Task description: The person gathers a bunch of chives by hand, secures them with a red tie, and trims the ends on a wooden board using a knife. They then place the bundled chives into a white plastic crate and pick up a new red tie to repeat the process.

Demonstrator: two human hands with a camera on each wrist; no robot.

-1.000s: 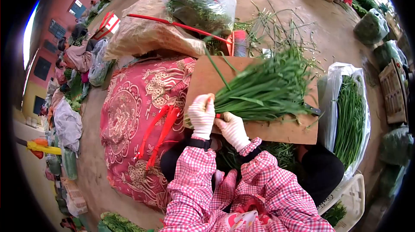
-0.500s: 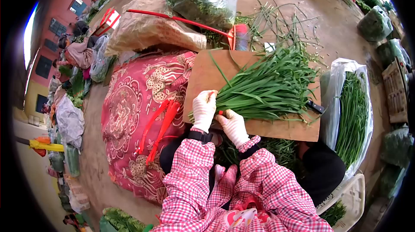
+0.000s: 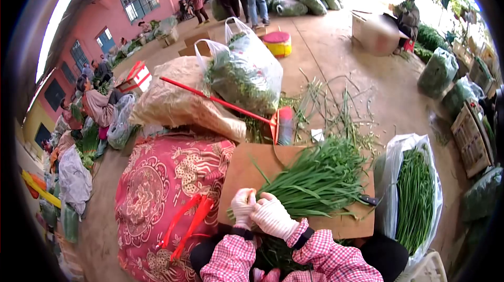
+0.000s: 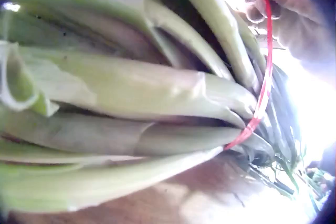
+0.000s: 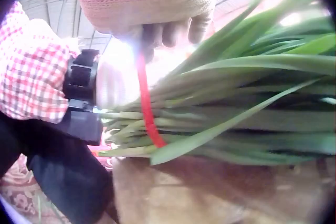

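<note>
A bundle of leafy green stalks (image 3: 315,179), pale at the cut ends, lies across a brown board (image 3: 245,169). A thin red tie strip (image 5: 147,113) runs around the stalks near their pale ends. Both hands wear whitish knit gloves with bare fingertips. Over the pale ends, my left hand (image 3: 243,208) pinches the strip, and my right hand (image 3: 274,218) grips it right up against the left. The strip (image 4: 269,50) rises taut from the stalks into the fingers in the left wrist view. Overlapping hands hide the strip's ends.
A knife (image 3: 369,199) lies at the board's right edge, its blade under the leaves. To the right stands a plastic bag (image 3: 386,198) of long greens. On the left, red strips (image 3: 197,219) lie on a patterned cloth (image 3: 139,198). A red-handled broom (image 3: 210,95) lies beyond.
The head view has tilted up, showing more of the yard. My right hand has come from the bundle's near side up against the left hand, bringing the red strip's ends together.
</note>
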